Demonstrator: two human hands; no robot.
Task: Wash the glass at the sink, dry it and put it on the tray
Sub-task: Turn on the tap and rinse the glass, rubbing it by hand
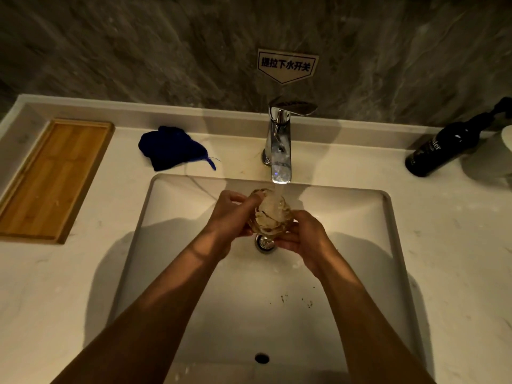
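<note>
- At far left on the pale stone counter point(443, 231): wooden tray point(52, 176), lying flat against the side upstand.
- Right of the tray, far side of the counter: crumpled dark blue cloth point(173, 148), apart from the basin edge.
- Centre: white rectangular sink point(194, 273) set into the counter; chrome tap point(279, 139) at its far rim, water running from the spout. Drain point(264, 243) partly visible below the hands; a few dark specks on the basin floor nearer the viewer.
- Wall behind is grey veined stone, with a small sign point(286, 65) above the tap.
- Far right: dark bottle point(443, 148), leaning; a white object at the frame edge, too cut off to identify.
- Left hand point(232, 214): fingers curled closed around the left side of the glass point(273, 214), thumb on top near the rim.
- Right hand point(302, 234): fingers wrapped under and around the near right side of the glass.
- Glass sits between both hands, tilted, over the drain and directly under the water stream, which strikes it.
</note>
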